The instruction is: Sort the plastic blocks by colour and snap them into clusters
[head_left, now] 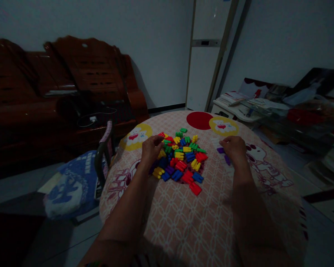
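- Head view: a chair [99, 168] crowds the table [169, 121] at its left edge; a white stand [235, 110] rises past the far right edge.
- Our left hand [152, 150], fingers close together, meets the coloured blocks [180, 165] mid-table; our right hand [235, 148], fingertips bunched, is beside purple blocks [227, 160]; whether either grips, we cannot tell.
- Between our forearms [129, 204], cloth [189, 222] runs open to the near edge.

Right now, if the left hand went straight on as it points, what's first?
Likely the pile of small multicoloured plastic blocks, just ahead of the left hand; depth is unclear, they may already touch.
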Motion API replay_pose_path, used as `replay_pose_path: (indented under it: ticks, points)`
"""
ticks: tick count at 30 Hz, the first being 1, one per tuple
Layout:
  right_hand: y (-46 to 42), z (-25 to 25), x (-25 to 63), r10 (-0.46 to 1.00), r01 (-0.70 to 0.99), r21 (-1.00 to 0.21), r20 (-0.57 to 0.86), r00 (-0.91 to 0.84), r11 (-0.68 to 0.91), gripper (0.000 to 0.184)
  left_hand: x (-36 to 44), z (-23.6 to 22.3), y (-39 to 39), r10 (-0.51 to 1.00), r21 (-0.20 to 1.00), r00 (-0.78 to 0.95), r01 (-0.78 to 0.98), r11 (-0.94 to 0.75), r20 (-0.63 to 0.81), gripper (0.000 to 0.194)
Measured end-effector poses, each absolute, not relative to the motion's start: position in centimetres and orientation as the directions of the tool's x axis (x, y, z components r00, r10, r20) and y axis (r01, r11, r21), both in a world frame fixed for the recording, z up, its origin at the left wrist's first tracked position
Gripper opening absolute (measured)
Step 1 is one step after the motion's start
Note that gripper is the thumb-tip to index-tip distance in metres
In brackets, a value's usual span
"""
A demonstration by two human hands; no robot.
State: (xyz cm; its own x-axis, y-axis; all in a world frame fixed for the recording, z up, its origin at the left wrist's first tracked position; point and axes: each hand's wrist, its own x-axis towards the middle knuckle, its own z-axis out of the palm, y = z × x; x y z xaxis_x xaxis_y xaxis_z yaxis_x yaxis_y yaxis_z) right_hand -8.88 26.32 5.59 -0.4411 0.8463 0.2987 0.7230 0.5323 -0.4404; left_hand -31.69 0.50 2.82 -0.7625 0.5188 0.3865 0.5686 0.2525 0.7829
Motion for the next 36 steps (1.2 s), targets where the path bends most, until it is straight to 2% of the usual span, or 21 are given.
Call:
replay_pose_path:
  ticks: [3,7,15,17,22,26,30,33,36]
  points:
    - [25.9,5.2,-9.6,0.823,0.685,-0.457,0.306,-0.479,0.568,0.013,-33.4,3.0,-1.3,0.493,0.77,-0.823,0.5,0.397,0.281,0.019]
    - [26.4,5.2,-9.2,0.838,0.723,-0.432,0.198,-0.508,0.54,0.01,-34.5,3.3,-3.1,0.564,0.696,-0.819,0.467,0.545,0.107,0.015]
    - [27.2,5.5,-8.2,0.882,0.679,-0.603,0.092,-0.462,0.419,0.012,-35.6,3.1,-5.4,0.738,0.732,-0.657,0.425,0.532,-0.155,0.027]
    - [27.0,5.6,-8.4,0.874,0.658,-0.629,0.076,-0.479,0.415,0.012,-35.3,2.8,-4.7,0.754,0.701,-0.642,0.473,0.534,-0.142,0.028]
    - [26.3,5.8,-9.1,0.865,0.63,-0.671,0.034,-0.501,0.392,0.013,-34.0,2.5,-2.1,0.763,0.636,-0.647,0.592,0.494,0.01,0.023]
    - [25.8,5.7,-9.6,0.865,0.605,-0.707,0.018,-0.502,0.366,0.014,-33.9,2.6,-1.9,0.712,0.7,-0.69,0.574,0.425,0.134,0.035]
    - [25.3,5.6,-10.1,0.852,0.581,-0.726,0.013,-0.523,0.367,0.015,-33.7,2.4,-1.9,0.776,0.755,-0.609,0.583,0.3,0.163,0.044]
    - [25.1,5.5,-10.4,0.847,0.575,-0.728,0.016,-0.531,0.374,0.016,-33.1,1.8,-0.8,0.809,0.658,-0.562,0.677,0.331,0.171,0.045]
    - [25.1,5.3,-10.4,0.841,0.558,-0.739,0.021,-0.541,0.378,0.015,-32.6,1.1,0.3,0.774,0.528,-0.596,0.738,0.421,0.216,0.041]
